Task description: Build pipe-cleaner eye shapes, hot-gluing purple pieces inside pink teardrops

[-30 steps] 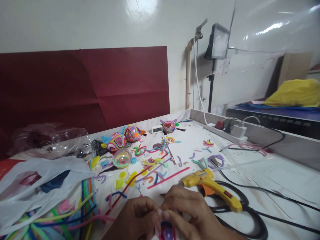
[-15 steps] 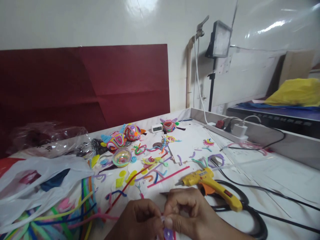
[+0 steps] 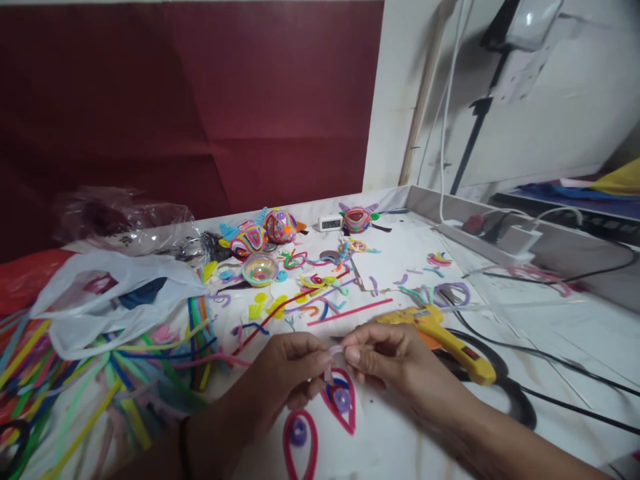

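My left hand [image 3: 293,367] and my right hand [image 3: 385,357] meet near the middle of the head view, each in a pinch. A short, pale lilac piece of pipe cleaner [image 3: 336,349] is bent between their fingertips. Just beneath lies a pink teardrop outline of pipe cleaner [image 3: 353,417], with a purple coil [image 3: 342,400] and a blue strip inside; my fingers hide its top. A second pink teardrop [image 3: 314,440] with a purple coil [image 3: 299,432] lies nearer, to the left. Beside my right hand rests a yellow glue gun [image 3: 453,343].
Black-handled scissors [image 3: 515,403] and black cables lie on the right, below a power strip [image 3: 500,250]. Colourful bundled pipe cleaners [image 3: 120,393] and a white plastic bag [image 3: 170,267] fill the left. Decorated balls [image 3: 283,225], a clear bowl [image 3: 260,269] and scattered trimmings occupy the back.
The view has tilted down, bringing both pink teardrops into sight. Both hands appear higher in the picture, and the lilac piece between them shows more clearly.
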{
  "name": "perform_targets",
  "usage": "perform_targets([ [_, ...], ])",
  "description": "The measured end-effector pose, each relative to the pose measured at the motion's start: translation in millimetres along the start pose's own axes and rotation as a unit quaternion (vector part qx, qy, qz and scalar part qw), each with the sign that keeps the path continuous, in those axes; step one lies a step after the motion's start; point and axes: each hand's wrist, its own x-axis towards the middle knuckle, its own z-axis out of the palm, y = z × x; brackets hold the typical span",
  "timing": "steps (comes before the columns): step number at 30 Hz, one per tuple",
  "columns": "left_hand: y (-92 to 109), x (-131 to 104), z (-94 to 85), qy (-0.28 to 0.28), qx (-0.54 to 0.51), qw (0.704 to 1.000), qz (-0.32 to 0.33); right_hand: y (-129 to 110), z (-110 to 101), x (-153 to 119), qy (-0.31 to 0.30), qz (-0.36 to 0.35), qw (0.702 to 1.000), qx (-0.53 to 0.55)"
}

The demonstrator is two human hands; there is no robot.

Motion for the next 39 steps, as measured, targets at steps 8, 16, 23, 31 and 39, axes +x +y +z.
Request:
perform_targets([
  [8,5,-2,2.5,0.008,0.029,0.999,0.010,-1,-1,-2,0.028,0.016,0.999,0.008],
  [16,-3,0,-1.6,0.006,0.043,0.999,0.032,-7,-1,-2,0.022,0.020,1.000,-0.010],
  [23,-5,4,-6.4,-0.026,0.055,0.998,0.011,-4,-2,-3,0.037,0.011,0.999,-0.025],
  [31,-6,4,-4.1,-0.019,0.085,0.996,-0.005,-3,-1,-3,0.017,-0.005,0.997,-0.074],
  [39,-9,4,-2.8,0.031,0.213,0.976,0.025,0,-6,-7,-0.002,0.006,0.990,-0.144],
])
